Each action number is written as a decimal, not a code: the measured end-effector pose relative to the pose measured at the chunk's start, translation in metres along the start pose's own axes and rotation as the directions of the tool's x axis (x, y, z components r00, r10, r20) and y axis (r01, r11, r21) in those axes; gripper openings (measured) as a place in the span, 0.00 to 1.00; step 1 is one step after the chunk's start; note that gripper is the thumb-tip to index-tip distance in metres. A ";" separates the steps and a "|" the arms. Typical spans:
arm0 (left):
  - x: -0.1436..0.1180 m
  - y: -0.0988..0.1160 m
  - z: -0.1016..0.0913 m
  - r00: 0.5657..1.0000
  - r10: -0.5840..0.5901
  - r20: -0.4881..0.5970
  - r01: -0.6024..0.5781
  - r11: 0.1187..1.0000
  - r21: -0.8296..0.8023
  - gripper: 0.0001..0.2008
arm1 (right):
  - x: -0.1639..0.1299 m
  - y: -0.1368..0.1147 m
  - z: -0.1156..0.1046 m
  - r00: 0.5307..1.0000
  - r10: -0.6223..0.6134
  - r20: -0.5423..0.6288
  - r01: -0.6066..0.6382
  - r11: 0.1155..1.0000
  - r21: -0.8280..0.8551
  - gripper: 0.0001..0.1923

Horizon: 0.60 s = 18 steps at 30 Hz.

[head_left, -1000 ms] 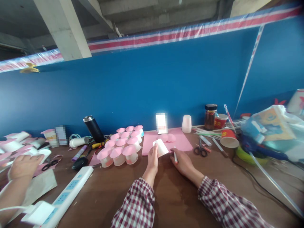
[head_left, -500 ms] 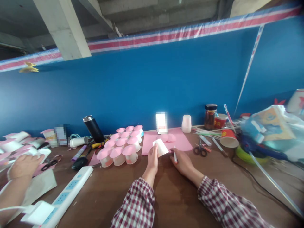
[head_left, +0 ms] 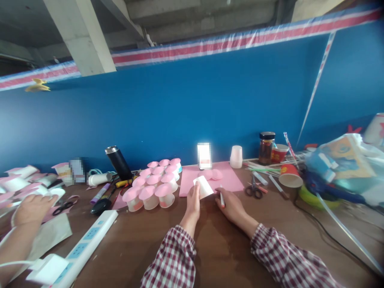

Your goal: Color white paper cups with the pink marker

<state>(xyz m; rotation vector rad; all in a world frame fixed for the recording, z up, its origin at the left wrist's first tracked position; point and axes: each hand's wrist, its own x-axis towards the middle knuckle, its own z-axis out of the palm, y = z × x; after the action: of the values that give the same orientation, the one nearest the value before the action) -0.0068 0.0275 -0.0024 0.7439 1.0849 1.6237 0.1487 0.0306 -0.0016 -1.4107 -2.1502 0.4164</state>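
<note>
My left hand (head_left: 193, 202) is closed around a white paper cup (head_left: 204, 187), tilted over the front of a pink sheet (head_left: 234, 182). In my right hand (head_left: 231, 204), just right of the cup, is a white marker (head_left: 222, 198) with an orange-red end. A small gap separates the marker from the cup. Pink paper discs (head_left: 216, 175) lie on the sheet behind the cup, partly covered by it. To the left, several upturned cups with pink disc tops (head_left: 147, 192) stand grouped in rows.
Behind the sheet stands a lit, blurred-out screen (head_left: 204, 155). A cup stack (head_left: 236, 157), scissors (head_left: 253, 191) and a dark jar (head_left: 266, 149) are to the right. A power strip (head_left: 87, 244), a black flask (head_left: 118, 163) and another person's hand (head_left: 33, 210) are on the left.
</note>
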 end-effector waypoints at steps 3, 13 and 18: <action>-0.001 0.000 0.000 1.000 -0.003 0.005 0.003 1.000 -0.002 0.28 | 0.000 0.000 0.000 1.000 0.002 0.001 -0.002 1.000 -0.001 0.19; -0.004 0.002 0.001 0.999 0.032 0.015 -0.032 0.999 0.039 0.26 | -0.001 -0.001 0.003 1.000 -0.007 -0.005 0.007 1.000 0.009 0.20; -0.008 0.005 0.004 0.999 0.051 0.011 -0.051 0.997 0.064 0.24 | -0.001 0.001 0.005 1.000 -0.014 -0.015 0.015 1.000 0.020 0.20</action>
<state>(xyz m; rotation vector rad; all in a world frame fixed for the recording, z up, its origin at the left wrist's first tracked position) -0.0034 0.0208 0.0042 0.8268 1.1240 1.6328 0.1467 0.0305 -0.0058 -1.3823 -2.1376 0.4195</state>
